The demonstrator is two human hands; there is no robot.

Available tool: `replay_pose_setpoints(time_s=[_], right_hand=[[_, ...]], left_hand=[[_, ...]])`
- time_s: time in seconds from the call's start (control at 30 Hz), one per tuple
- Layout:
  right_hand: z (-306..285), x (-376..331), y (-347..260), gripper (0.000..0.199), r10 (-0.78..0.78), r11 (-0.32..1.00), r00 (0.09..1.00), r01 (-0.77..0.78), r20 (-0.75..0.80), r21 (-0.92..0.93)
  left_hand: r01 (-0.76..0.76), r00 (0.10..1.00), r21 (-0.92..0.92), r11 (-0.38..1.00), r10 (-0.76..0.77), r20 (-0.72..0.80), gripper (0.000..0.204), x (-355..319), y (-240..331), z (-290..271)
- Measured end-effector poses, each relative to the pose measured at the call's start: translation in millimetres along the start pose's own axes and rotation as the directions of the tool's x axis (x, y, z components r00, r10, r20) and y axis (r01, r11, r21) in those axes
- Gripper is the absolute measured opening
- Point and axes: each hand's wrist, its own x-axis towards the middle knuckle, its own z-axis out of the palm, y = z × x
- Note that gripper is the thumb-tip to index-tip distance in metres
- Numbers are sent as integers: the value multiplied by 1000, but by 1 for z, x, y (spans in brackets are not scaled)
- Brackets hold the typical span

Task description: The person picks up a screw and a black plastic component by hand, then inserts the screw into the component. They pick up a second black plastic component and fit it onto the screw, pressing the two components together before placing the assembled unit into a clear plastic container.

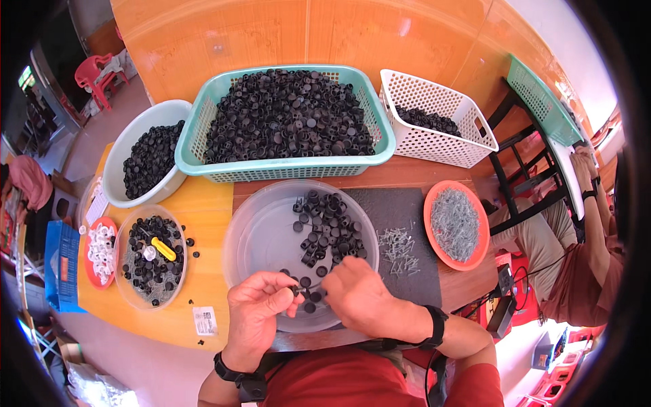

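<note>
My left hand (258, 308) pinches a small black plastic part (297, 290) between thumb and fingertips, above the near side of a clear round tub (254, 237). Close by on its right, my right hand (359, 298) has its fingers curled together, knuckles up. Whatever those fingertips hold is hidden behind the hand. Inside the tub, loose black plastic caps (332, 227) are heaped toward the right, and a few lie just under my hands. Thin metal screws or pins (399, 251) are scattered on a dark mat (417, 288) to the right of the tub.
Behind the tub stand a green basket (285, 163), a white basket (434, 150) and a pale bowl (122, 193), all holding black parts. An orange dish (483, 234) of metal pins sits right. Leftward are a yellow-handled tool (163, 249) and white pieces (102, 252). Another person (583, 271) sits at right.
</note>
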Motion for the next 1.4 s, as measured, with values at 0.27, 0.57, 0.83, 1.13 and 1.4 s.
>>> replay_pose_setpoints(time_s=[0.27,0.57,0.83,1.13,1.4], right_hand=[[-12,4,-16,25,305,878,879,-112,-365,465],[2,-10,-30,25,419,795,822,-127,-385,593],[8,-13,-34,27,352,834,817,-53,-456,549],[3,-14,-35,22,396,760,829,-55,-395,647],[1,-16,-33,26,499,644,807,-104,-314,758]], left_hand=[[2,999,-53,999,0,40,19,-2,-3,17],[-61,997,-68,996,64,49,22,-8,-11,21],[-87,996,-10,996,87,4,25,-11,-14,21],[-102,995,-23,994,102,-10,25,-13,-14,21],[-72,997,-48,996,73,34,25,-14,-16,22]])
